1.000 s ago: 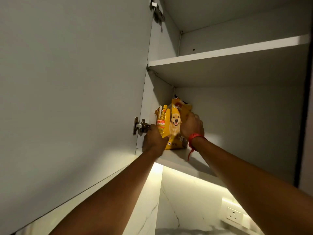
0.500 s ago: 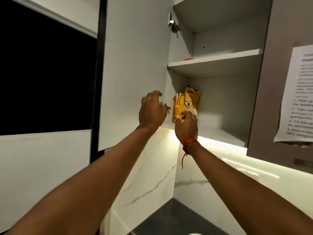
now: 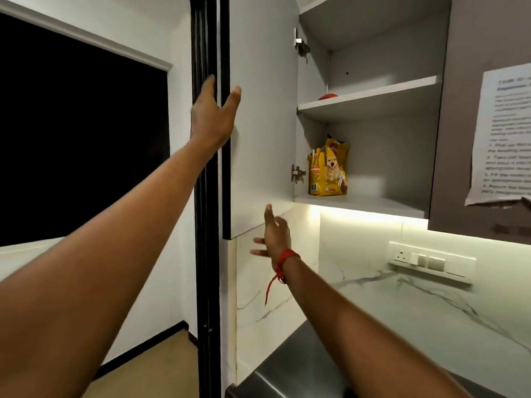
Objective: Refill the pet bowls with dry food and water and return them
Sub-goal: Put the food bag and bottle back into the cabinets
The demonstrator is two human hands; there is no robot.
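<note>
Lower shelf (image 3: pixel 373 203): open at 3 o'clock of food bag (image 3: pixel 329 170).
Obstacle: cabinet door (image 3: pixel 261 116) at 9 o'clock.

One yellow dog-food bag (image 3: pixel 328 171), two shelves (image 3: pixel 370 94), one open cabinet door (image 3: pixel 260 116), two hands (image 3: pixel 211 117), one posted sheet (image 3: pixel 504 136).
</note>
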